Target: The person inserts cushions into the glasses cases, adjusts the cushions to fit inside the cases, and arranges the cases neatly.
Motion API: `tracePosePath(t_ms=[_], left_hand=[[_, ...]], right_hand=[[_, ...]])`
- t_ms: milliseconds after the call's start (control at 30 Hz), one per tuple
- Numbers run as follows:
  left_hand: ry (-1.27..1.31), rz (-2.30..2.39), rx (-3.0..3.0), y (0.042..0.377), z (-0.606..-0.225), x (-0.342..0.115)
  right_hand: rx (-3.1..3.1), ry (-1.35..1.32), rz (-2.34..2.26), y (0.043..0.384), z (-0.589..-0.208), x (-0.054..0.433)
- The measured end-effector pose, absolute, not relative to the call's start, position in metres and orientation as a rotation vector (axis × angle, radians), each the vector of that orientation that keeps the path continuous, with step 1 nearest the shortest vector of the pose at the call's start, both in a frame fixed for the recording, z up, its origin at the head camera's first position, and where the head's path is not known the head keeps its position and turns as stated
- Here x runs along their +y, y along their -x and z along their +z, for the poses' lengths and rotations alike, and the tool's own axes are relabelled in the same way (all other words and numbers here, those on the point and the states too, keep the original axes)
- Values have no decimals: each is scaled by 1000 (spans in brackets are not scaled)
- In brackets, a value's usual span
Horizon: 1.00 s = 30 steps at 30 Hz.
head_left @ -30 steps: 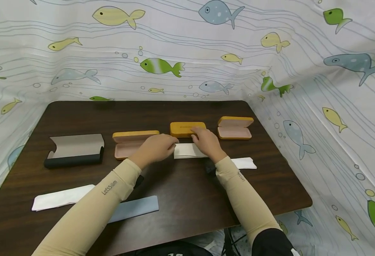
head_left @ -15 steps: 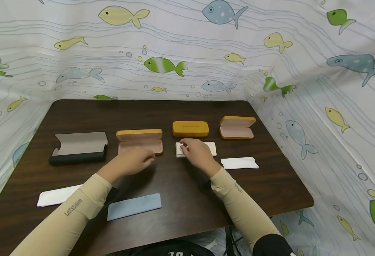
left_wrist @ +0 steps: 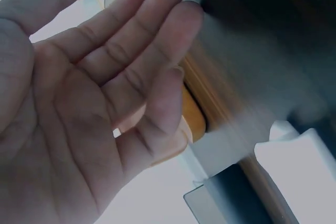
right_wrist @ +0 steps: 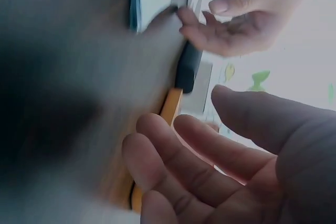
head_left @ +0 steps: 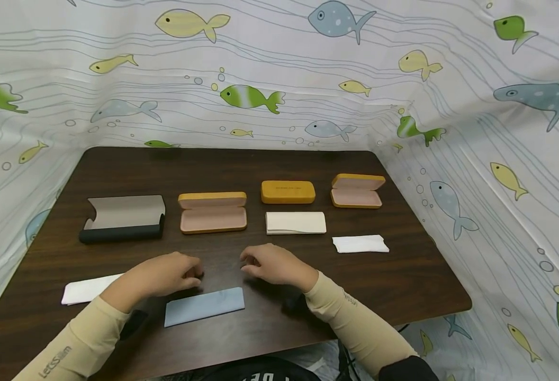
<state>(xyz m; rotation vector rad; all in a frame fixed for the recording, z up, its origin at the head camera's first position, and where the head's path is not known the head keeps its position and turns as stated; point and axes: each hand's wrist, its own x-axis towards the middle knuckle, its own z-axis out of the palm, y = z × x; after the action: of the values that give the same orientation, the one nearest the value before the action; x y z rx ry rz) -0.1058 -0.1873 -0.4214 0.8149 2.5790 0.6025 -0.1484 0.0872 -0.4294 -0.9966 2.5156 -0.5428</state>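
Note:
My left hand (head_left: 167,272) hovers over the table between a white folded cloth (head_left: 86,290) and a folded light-blue cloth (head_left: 205,307). Its palm and relaxed fingers (left_wrist: 152,35) show with nothing in them in the left wrist view. Right of the blue cloth is my right hand (head_left: 277,264), fingers loosely bent and holding nothing; the right wrist view shows that palm bare as well. Beyond it lies a cream folded cloth (head_left: 296,223), in front of a closed yellow glasses case (head_left: 288,192).
Along the back stand an open dark glasses case (head_left: 122,217), an open yellow case (head_left: 213,214) with pink lining, and a smaller open yellow case (head_left: 358,191). Another white cloth (head_left: 360,244) lies at the right. Fish-print curtain (head_left: 260,53) surrounds the brown table (head_left: 174,164).
Both hands have drawn back toward the person, away from the cream cloth. The right hand has let it go, leaving it flat before the closed yellow case.

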Motion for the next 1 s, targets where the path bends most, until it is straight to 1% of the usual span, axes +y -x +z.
tracePosePath(t_ms=[300, 500, 667, 800, 1000], left_hand=[[-724, 559, 2606, 90, -429, -189], [-676, 540, 2606, 84, -435, -188], [-656, 489, 2656, 82, -436, -185], [-607, 426, 2706, 74, -434, -180], [-604, 351, 2737, 68, -431, -177]], right_hand=[[2517, 1112, -365, 122, -435, 65], [2615, 1193, -163, 112, -440, 59], [2672, 1228, -105, 107, -443, 55], [2678, 1212, -99, 102, -444, 54], [2651, 1156, -72, 101, -443, 52]])
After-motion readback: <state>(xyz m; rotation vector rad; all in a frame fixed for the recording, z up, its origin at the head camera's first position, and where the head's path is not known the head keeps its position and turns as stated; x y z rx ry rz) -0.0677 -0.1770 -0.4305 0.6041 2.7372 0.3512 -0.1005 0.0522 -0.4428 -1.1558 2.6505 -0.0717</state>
